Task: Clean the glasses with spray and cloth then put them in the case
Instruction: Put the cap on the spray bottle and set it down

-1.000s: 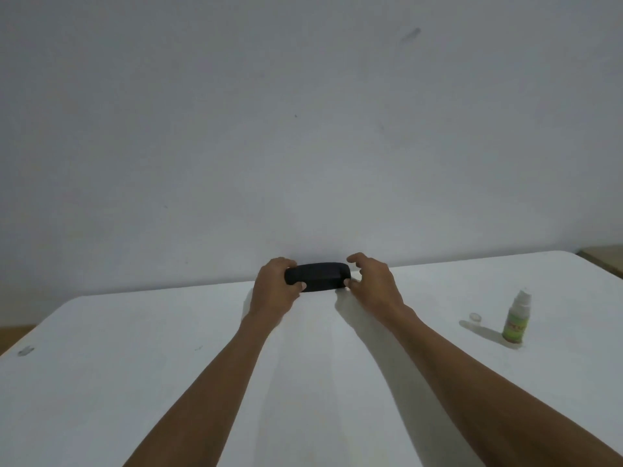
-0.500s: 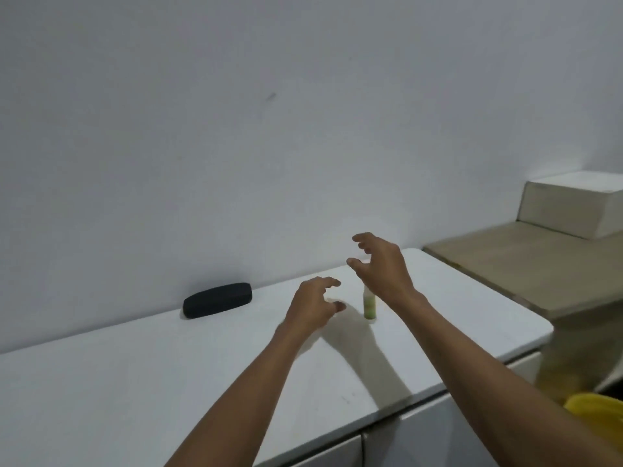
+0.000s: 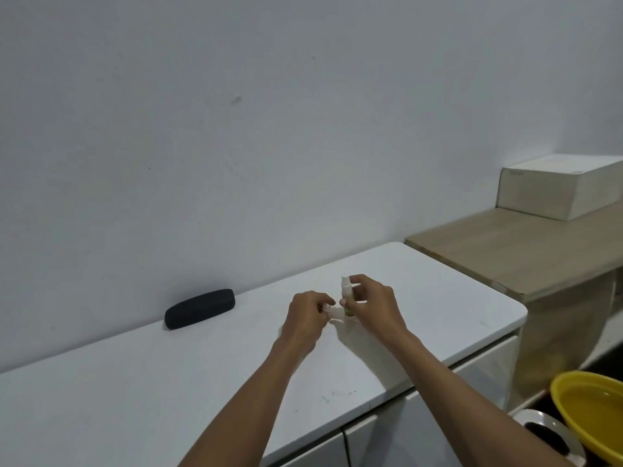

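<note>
The small green spray bottle with a white nozzle stands upright on the white counter. My right hand holds it, fingers and thumb curled around its body. Just left of it, my left hand pinches a small pale cap down at the counter surface. The black glasses case lies shut near the wall, to the left of both hands and apart from them. No glasses or cloth are in view.
A grey wall backs the counter. To the right stands a lower wooden table with a white box on it. A yellow bowl sits at the bottom right, beyond the counter's edge. Cabinet doors run under the counter.
Both hands left the case and moved right to the spray bottle. The right hand took hold of the bottle and the left closed on the cap. The view swung right.
</note>
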